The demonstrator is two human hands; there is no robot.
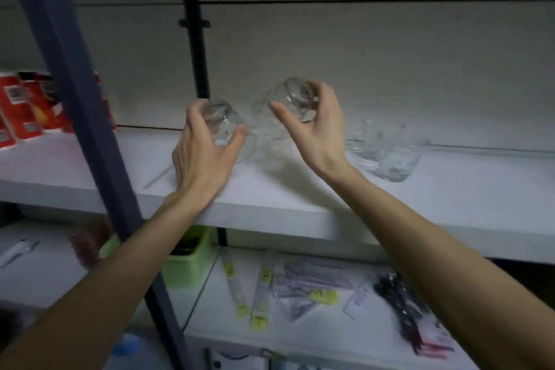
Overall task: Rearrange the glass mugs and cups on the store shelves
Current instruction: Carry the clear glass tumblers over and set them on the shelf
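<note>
A person's left hand (200, 146) and right hand (312, 126) each curl around a glass cup (228, 129), (280, 112), tilted base-outward above the white shelf (270, 198). More glassware (387, 153) waits at three o'clock, likely the row they will join.

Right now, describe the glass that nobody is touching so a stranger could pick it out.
Find the white middle shelf, above the lower shelf with the green bin. Go right past the left hand and right hand, each gripping a glass. The untouched glass rests alone on the shelf, farthest right.
</note>
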